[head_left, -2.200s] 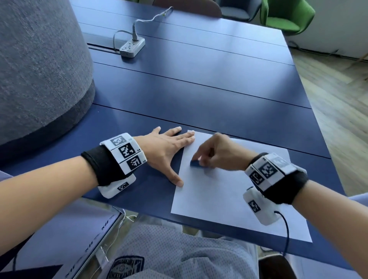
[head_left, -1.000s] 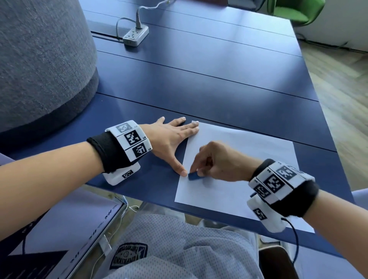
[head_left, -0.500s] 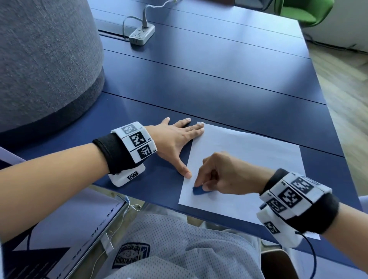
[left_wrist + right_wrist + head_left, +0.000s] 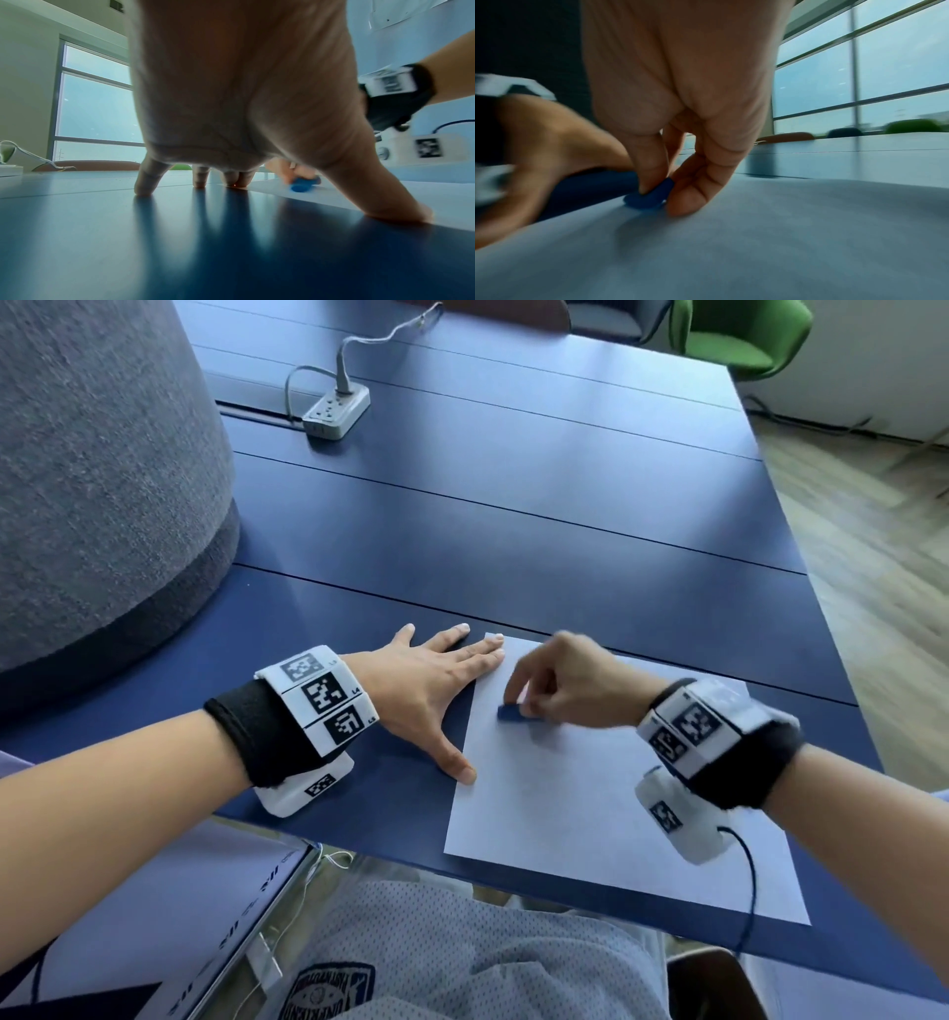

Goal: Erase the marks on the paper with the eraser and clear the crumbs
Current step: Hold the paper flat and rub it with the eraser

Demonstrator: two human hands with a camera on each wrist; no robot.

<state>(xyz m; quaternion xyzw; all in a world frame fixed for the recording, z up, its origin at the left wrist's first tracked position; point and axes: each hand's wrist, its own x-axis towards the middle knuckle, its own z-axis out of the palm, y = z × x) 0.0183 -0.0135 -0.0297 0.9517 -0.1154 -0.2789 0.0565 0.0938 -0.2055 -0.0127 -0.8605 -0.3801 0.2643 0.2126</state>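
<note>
One thin white paper sheet on the dark blue table is flimsy, so keep your flat, spread left hand pinning its left edge while your right hand pinches the small blue rubber eraser low, pressed against the upper-left of the sheet.

Blue and white on a dark blue desk

A small dark blue block eraser lies on a plain white sheet of paper, upon a navy slatted table; black-and-white checker-patterned wrist tags at nine o'clock of it, a green upholstered chair at one o'clock, and a pale grey power strip at eleven o'clock.
</note>
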